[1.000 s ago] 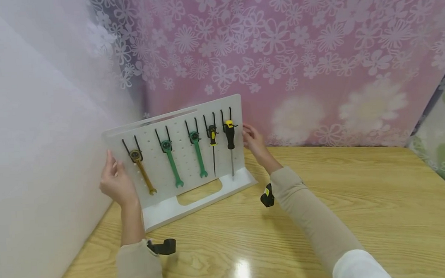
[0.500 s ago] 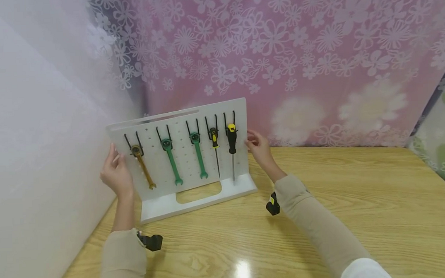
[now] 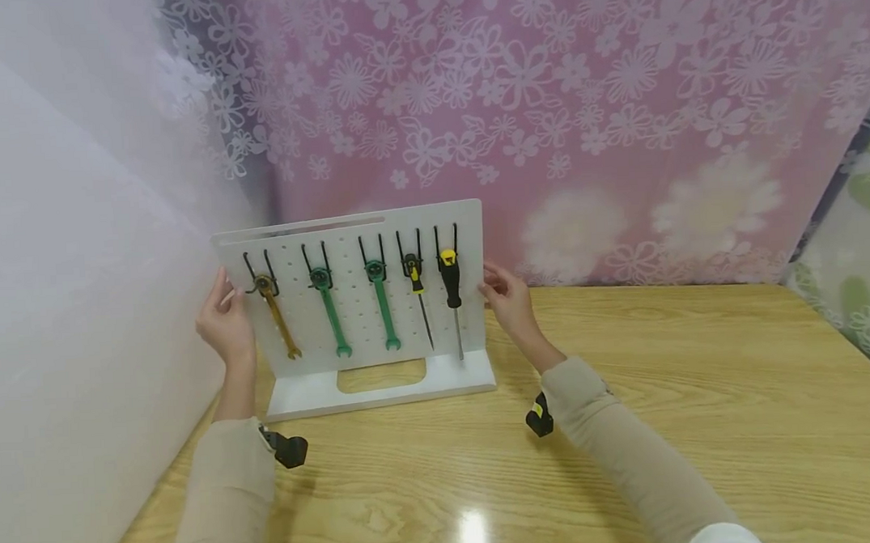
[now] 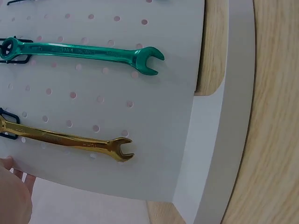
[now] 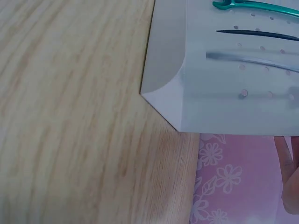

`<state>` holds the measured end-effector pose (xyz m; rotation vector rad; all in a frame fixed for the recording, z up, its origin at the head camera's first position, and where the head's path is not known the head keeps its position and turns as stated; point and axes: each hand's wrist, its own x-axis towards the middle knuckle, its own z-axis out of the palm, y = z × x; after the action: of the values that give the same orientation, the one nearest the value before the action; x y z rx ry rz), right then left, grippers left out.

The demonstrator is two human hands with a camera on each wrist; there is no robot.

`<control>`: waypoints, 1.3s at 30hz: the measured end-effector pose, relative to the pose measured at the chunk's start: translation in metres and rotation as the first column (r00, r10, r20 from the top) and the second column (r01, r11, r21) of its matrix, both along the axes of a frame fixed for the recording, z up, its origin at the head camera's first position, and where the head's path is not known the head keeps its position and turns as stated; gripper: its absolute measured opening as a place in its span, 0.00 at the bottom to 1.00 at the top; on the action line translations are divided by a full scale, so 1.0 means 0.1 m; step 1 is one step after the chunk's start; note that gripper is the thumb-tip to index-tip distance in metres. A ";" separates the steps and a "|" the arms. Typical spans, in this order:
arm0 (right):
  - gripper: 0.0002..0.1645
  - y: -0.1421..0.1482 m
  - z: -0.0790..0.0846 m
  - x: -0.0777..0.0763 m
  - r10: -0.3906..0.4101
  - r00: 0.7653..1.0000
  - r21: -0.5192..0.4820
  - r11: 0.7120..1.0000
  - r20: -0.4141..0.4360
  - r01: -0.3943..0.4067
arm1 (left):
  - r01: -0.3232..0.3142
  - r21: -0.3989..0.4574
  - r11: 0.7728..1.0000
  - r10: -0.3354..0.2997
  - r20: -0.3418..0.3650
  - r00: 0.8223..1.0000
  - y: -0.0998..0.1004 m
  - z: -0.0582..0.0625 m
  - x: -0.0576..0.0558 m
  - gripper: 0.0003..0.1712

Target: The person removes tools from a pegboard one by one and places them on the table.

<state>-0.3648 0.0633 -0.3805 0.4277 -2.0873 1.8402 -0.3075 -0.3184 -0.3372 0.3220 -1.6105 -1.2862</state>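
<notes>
A white pegboard stand (image 3: pixel 437 328) stands on the wooden table, its base facing me. My left hand (image 3: pixel 227 325) grips the board's left edge between thumb and fingers. At the opposite edge, my right hand (image 3: pixel 511 302) holds the board the same way; some fingertips are hidden behind it. From black hooks hang a gold wrench (image 3: pixel 278 319), two green wrenches, one left (image 3: pixel 332 315) and one right (image 3: pixel 385 308), a small yellow-and-black screwdriver (image 3: pixel 416 279) and a larger black screwdriver (image 3: pixel 451 285) with a yellow top. The left wrist view shows the gold wrench (image 4: pixel 70 141) close up.
A white wall (image 3: pixel 78 279) rises close on the left. Behind the stand hangs a pink flowered curtain (image 3: pixel 546 137). The wooden table (image 3: pixel 687 374) extends to the right and in front of the stand.
The stand has turned with both hands: its left end has gone back and its right end has come forward, so it faces me more squarely. The hands still hold the edges.
</notes>
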 end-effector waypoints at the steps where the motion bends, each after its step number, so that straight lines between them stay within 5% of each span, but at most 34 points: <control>1: 0.22 0.00 0.00 0.02 -0.005 1.000 0.004 1.000 -0.002 0.005 | 0.010 0.006 1.000 -0.010 0.002 1.000 -0.01 0.00 -0.02 0.20; 17: 0.21 -0.02 0.17 0.40 0.007 1.000 -0.043 0.999 -0.022 -0.008 | 0.163 0.071 0.984 -0.166 0.049 0.985 -0.08 0.03 -0.18 0.24; 25: 0.22 -0.02 -0.07 0.25 -0.043 0.995 0.025 0.999 -0.086 0.045 | 0.124 0.087 0.988 -0.124 0.002 0.992 -0.03 -0.23 -0.12 0.21; 32: 0.23 -0.01 -0.14 0.25 -0.036 0.994 0.076 0.996 -0.106 0.044 | 0.017 0.037 0.999 -0.022 0.137 0.990 0.04 -0.48 -0.04 0.19; 39: 0.23 0.01 -0.11 0.28 -0.065 0.996 0.037 0.997 -0.054 0.067 | 0.006 0.110 0.994 -0.017 0.101 0.995 0.11 -0.53 -0.13 0.20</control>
<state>-0.3373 0.0642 -0.3912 0.4076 -2.0790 1.7353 -0.3208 -0.3075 -0.3905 0.4534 -1.6319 -1.3889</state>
